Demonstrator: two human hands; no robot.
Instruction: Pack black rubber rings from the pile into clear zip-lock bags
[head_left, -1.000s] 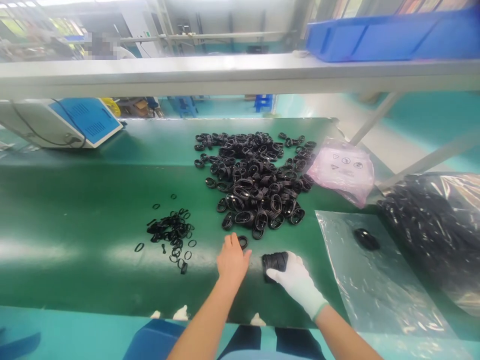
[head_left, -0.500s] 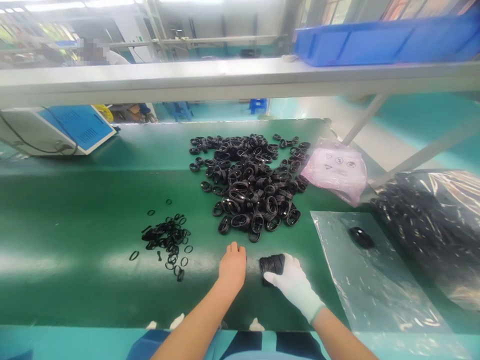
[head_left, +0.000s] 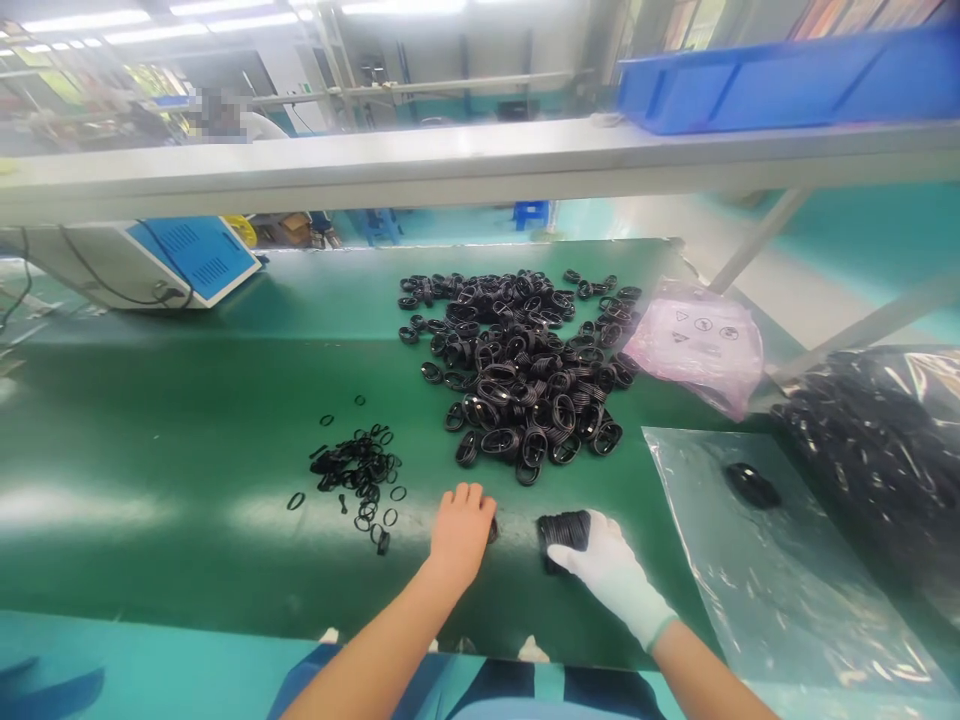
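Note:
My bare left hand (head_left: 459,535) rests low over the green table, fingers curled around a dark coiled cable (head_left: 493,531); most of that cable is hidden under the hand. To its right, my white-gloved right hand (head_left: 604,560) grips a black ribbed bundle of coiled cable (head_left: 564,534) from the right side, the thumb lying across its front. A gap of bare green separates the two hands. Beyond them spreads a large heap of black coiled cables (head_left: 525,375). Left of my left hand lies a smaller scatter of thin black bands and rings (head_left: 356,467).
At right, a clear plastic sheet (head_left: 757,570) bears a black coil (head_left: 752,486), beside a large bag of black items (head_left: 877,450). A pinkish bag (head_left: 697,340) lies behind. A shelf (head_left: 450,165) crosses above, holding a blue bin (head_left: 787,85). A person is in the background.
The whole view has shifted, so the table's contents appear farther right. My left hand has edged left, away from my right hand, and more of the dark coil shows beside its fingers.

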